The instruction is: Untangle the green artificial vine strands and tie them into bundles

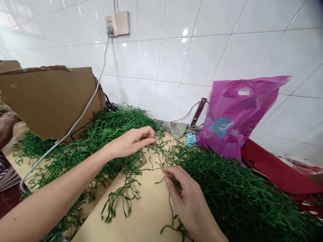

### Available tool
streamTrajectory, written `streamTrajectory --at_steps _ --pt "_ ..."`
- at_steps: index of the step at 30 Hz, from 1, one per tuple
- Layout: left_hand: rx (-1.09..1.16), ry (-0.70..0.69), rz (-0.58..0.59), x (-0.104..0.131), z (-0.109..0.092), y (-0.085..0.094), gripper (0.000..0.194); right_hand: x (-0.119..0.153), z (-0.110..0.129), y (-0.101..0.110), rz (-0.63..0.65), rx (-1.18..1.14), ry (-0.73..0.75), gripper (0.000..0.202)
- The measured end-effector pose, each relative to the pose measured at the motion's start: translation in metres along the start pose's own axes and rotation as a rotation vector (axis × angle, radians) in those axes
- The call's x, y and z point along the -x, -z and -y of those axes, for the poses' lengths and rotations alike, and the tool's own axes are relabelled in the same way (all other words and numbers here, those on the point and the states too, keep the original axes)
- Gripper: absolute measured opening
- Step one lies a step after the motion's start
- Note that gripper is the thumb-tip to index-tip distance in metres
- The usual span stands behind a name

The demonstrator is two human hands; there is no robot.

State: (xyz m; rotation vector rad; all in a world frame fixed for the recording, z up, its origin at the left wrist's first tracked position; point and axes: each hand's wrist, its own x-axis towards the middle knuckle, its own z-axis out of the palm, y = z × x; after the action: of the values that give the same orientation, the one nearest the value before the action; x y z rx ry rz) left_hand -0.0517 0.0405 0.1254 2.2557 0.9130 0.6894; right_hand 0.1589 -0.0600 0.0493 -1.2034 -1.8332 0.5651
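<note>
My left hand (137, 141) reaches over the heap of green strands (128, 119), its fingers curled and thumb drawn in toward them. Greenery lies right behind its fingertips, and I cannot make out what they hold. Lower and to the right, my right hand (188, 196) pinches a thin green strand (159, 181) between thumb and forefinger. More strands hang or lie under that palm. Loose forked green sprigs (121, 198) are scattered on the tan board (148, 208) between the hands. Another thick pile of green strands (234, 185) spreads to the right.
A torn cardboard box (50, 97) stands at left, with a grey cable (83, 112) crossing it up to the wall socket (110, 27). A purple plastic bag (234, 117) leans by the tiled wall, near a blue-striped crumpled item (191, 140). Another person's hand (6, 129) shows far left.
</note>
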Motion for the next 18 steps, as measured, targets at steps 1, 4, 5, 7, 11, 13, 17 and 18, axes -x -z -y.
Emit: streamTrajectory --at_steps 1,4,5,7,11,13,17,18 --pt "0.099 -0.022 -0.087 -0.005 -0.004 0.0 0.022 -0.007 -0.001 -0.001 -0.039 -0.066 -0.081 0.024" --pt "0.377 -0.115 -0.221 -0.025 -0.015 -0.011 0.02 -0.028 0.0 -0.009 -0.102 -0.325 -0.26 0.057" --pt "0.458 -0.134 -0.235 -0.032 -0.019 -0.016 0.021 -0.035 0.002 -0.01 -0.12 -0.409 -0.282 0.064" --pt "0.611 -0.144 -0.265 -0.045 -0.03 -0.027 0.022 -0.048 0.006 -0.008 -0.159 -0.557 -0.268 0.061" --pt "1.02 -0.052 -0.333 -0.064 -0.053 -0.05 0.025 -0.064 0.014 0.011 -0.259 -0.701 -0.183 0.039" --pt "1.209 0.034 -0.383 -0.068 -0.058 -0.062 0.027 -0.066 0.014 0.024 -0.286 -0.682 -0.16 0.037" --pt "1.366 0.205 -0.482 -0.072 -0.053 -0.078 0.031 -0.065 0.004 0.042 -0.341 -0.614 -0.186 0.03" --pt "1.372 0.235 -0.485 -0.072 -0.051 -0.08 0.032 -0.065 0.001 0.044 -0.359 -0.605 -0.2 0.03"
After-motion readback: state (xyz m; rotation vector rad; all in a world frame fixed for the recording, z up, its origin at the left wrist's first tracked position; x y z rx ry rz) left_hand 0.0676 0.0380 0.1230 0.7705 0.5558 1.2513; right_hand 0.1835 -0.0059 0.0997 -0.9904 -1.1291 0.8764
